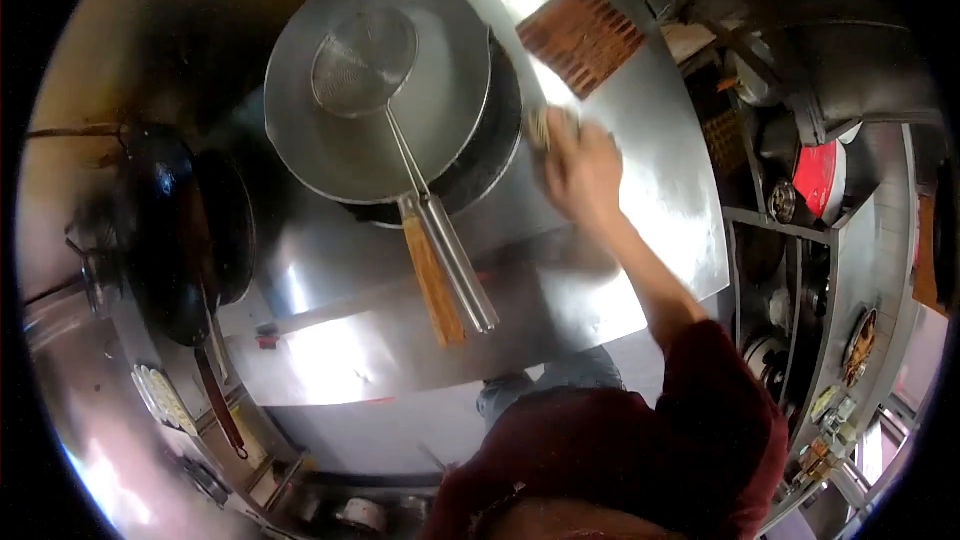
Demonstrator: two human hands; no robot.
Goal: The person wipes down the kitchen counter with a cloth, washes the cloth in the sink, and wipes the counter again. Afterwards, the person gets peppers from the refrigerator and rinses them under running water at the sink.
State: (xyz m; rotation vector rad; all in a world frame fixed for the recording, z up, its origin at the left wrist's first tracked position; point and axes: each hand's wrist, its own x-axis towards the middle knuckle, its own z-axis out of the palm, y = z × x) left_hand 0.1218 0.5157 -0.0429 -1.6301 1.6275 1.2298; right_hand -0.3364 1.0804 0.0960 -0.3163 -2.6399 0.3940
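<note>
My right hand (588, 176) is stretched over the steel counter (650, 180), right of a large pan (440, 50). Its fingers are closed on a small, pale, crumpled scrubber or cloth (543, 128), somewhat blurred, which lies against the counter. Inside the pan rests a round mesh strainer (365, 65), whose metal handle (460, 265) crosses the rim beside the pan's wooden handle (435, 285). Beneath the pan a darker pan or burner ring (500, 130) shows in part. My left hand is not in view.
A brown slatted trivet (582, 38) lies on the counter beyond my right hand. Dark woks (165, 230) hang or stand at the left. Shelves at the right hold a red container (818, 178) and a plate of food (860, 345).
</note>
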